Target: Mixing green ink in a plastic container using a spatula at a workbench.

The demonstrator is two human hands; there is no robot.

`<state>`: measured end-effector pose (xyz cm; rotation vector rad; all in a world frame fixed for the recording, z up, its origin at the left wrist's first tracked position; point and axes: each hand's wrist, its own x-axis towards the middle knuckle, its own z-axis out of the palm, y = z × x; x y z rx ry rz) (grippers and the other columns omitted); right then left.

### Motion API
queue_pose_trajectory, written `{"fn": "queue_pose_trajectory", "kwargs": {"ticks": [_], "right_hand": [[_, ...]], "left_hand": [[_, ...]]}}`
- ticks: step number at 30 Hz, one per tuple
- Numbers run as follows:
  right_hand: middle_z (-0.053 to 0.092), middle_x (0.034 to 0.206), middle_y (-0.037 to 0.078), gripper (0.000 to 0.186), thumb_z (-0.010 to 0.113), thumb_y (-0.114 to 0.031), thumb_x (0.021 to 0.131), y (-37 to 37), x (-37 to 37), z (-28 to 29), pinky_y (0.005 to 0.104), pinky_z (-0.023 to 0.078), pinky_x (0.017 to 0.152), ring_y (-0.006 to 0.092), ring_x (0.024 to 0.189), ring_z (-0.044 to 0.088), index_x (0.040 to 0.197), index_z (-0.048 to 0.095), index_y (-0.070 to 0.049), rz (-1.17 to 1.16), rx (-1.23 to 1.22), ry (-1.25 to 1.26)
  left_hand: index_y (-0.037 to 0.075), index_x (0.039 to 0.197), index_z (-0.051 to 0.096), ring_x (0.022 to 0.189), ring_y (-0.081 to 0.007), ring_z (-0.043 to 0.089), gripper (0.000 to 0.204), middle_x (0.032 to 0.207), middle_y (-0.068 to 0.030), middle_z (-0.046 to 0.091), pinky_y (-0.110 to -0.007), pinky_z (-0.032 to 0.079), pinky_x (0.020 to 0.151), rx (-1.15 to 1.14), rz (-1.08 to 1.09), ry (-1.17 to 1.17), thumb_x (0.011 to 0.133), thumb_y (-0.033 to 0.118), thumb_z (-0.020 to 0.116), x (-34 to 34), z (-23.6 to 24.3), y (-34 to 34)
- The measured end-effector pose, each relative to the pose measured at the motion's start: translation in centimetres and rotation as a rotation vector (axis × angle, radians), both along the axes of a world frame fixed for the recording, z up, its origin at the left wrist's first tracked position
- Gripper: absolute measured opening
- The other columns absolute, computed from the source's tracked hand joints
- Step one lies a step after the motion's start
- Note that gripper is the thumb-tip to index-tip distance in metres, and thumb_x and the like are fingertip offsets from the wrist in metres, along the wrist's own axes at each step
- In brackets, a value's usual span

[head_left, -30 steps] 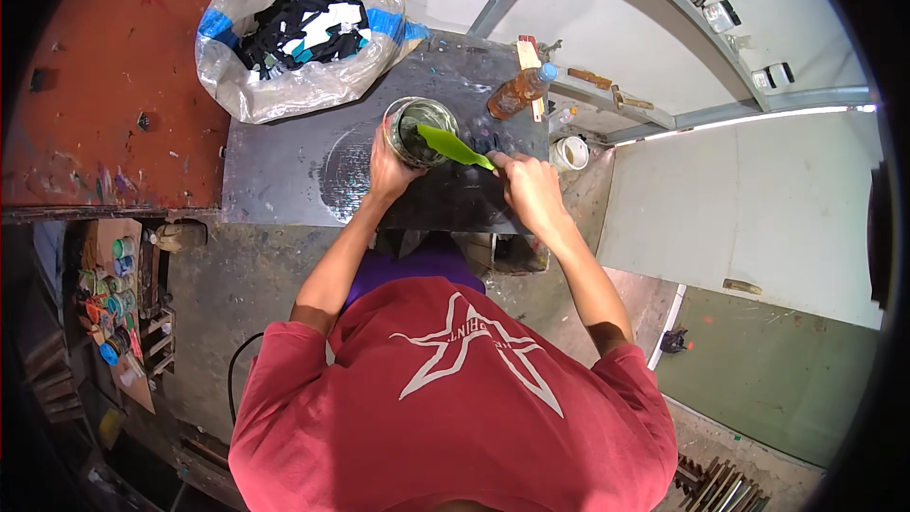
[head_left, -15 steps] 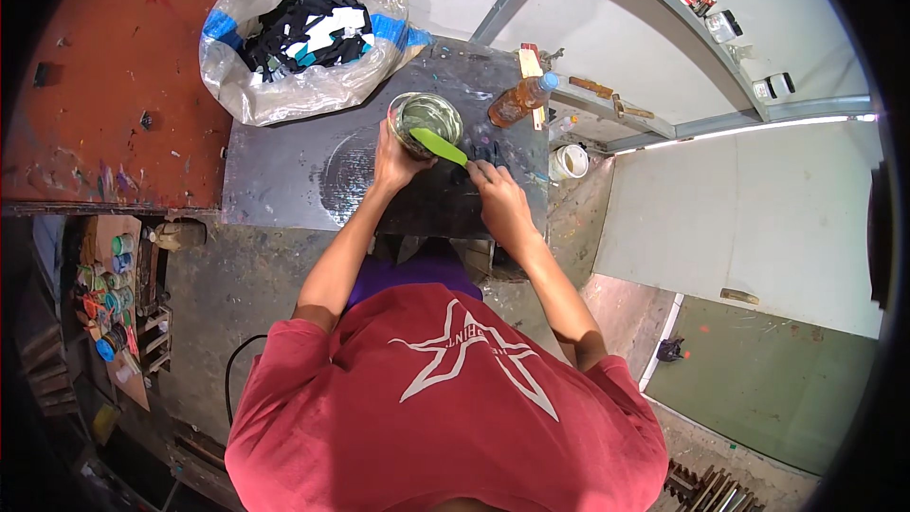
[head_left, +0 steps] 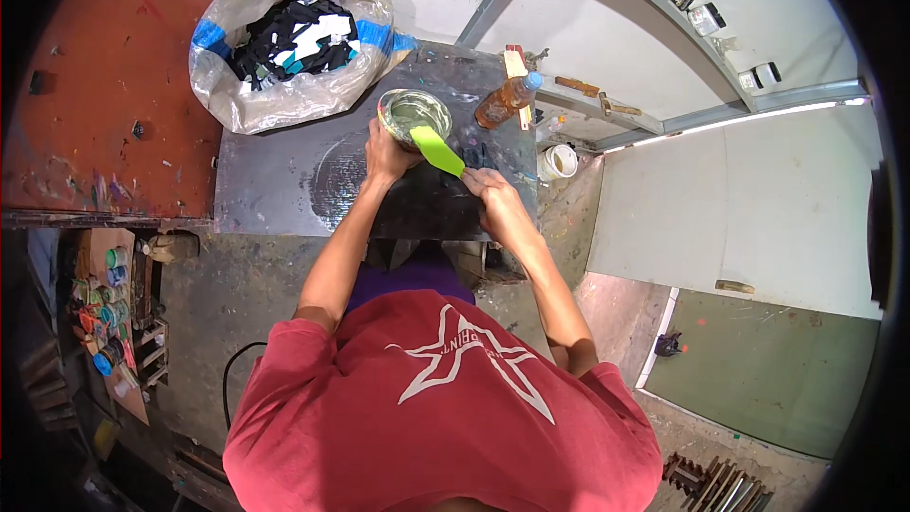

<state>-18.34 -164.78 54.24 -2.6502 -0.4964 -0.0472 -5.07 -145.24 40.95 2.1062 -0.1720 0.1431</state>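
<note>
My left hand is wrapped round the side of a round, see-through tub, tilted a little, its inner wall smeared with pale green-grey paste. In my right hand is the handle of a bright green spatula. Its broad flat blade lies against the near side of the tub's rim, slanting down to the right toward my fingers. How much paste is on the blade cannot be made out. Under both hands is a dark, stained tabletop.
A plastic sack of black and white cloth scraps stands at the table's back left. Right of the tub is a bottle of brown liquid with a blue cap. A white bucket sits beyond the right edge. A red-brown board borders the left.
The spatula has shifted slightly down and shows its blade more broadly. My right hand has moved a little toward me. The whole view has shifted slightly.
</note>
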Motion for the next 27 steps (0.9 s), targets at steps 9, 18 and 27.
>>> {"fn": "queue_pose_trajectory", "kwargs": {"ticks": [9, 18, 27], "right_hand": [[0.064, 0.134, 0.023, 0.071, 0.057, 0.017, 0.059, -0.2, -1.3, 1.0, 0.0435, 0.047, 0.112, 0.0402, 0.128, 0.058, 0.13, 0.063, 0.006, 0.032, 0.017, 0.048], [0.063, 0.135, 0.024, 0.072, 0.06, 0.015, 0.058, -0.7, -1.8, 1.6, 0.0437, 0.046, 0.114, 0.0416, 0.129, 0.057, 0.13, 0.063, 0.006, 0.036, 0.046, 0.108], [0.063, 0.134, 0.026, 0.07, 0.056, 0.017, 0.06, -0.8, -2.4, 2.2, 0.0437, 0.047, 0.113, 0.0412, 0.128, 0.058, 0.129, 0.063, 0.009, 0.026, 0.03, 0.103]], "left_hand": [[0.008, 0.139, 0.049, 0.105, -0.0491, 0.064, 0.079, 0.121, -0.0235, 0.059, -0.057, 0.056, 0.085, -0.02, 0.003, -0.074, 0.074, 0.027, 0.09, -0.2, -0.2, -0.3], [0.001, 0.139, 0.048, 0.103, -0.0507, 0.064, 0.082, 0.123, -0.0266, 0.056, -0.057, 0.056, 0.084, -0.049, 0.043, -0.104, 0.073, 0.027, 0.09, -0.6, 0.0, -1.2], [0.002, 0.138, 0.05, 0.103, -0.0518, 0.063, 0.079, 0.123, -0.0275, 0.054, -0.057, 0.055, 0.085, -0.047, 0.023, -0.096, 0.073, 0.025, 0.089, -0.7, 0.0, -1.6]]}}
